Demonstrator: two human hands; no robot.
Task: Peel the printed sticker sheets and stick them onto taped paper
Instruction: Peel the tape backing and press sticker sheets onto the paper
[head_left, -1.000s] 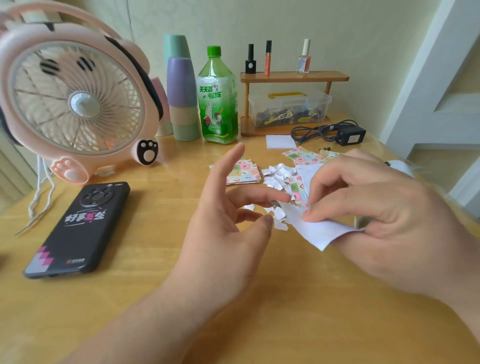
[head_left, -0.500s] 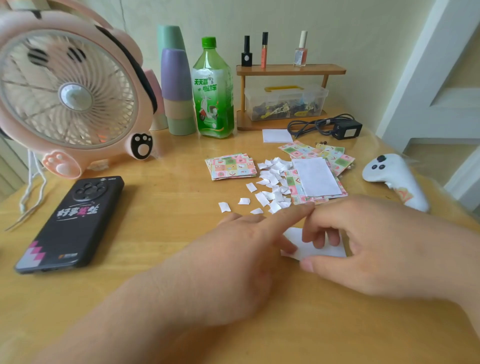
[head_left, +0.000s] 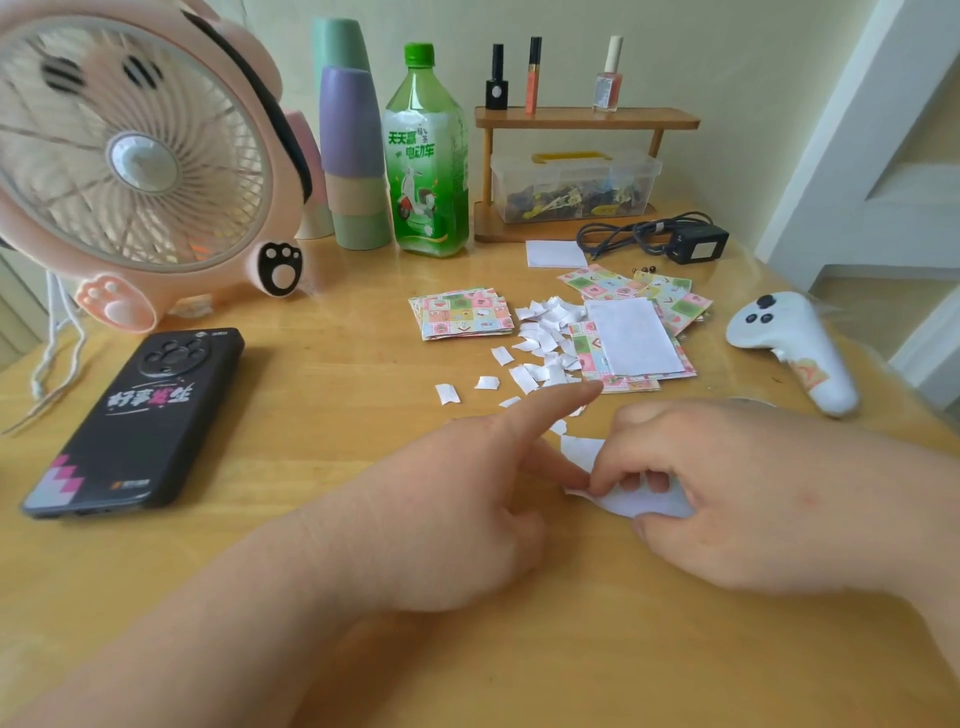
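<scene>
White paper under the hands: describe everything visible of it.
The white paper is a small, thin, plain sheet with no print on the side that shows. It sits low over the wooden table, near the front edge, mostly hidden. The right hand pinches it with curled fingers and thumb; a finger of the left hand touches its left edge. One corner pokes up between the hands. Whether it lies flat cannot be told.

Bright, soft daylight, even across the desk (head_left: 311, 457); only a faint, diffuse shadow under the left hand (head_left: 441, 509), near. Mild sheen along the desk's far right edge. Wide-angle bowing toward the edges. Slight blur on the fan (head_left: 137, 161) and phone (head_left: 140, 415) at left; centre sharp.
</scene>
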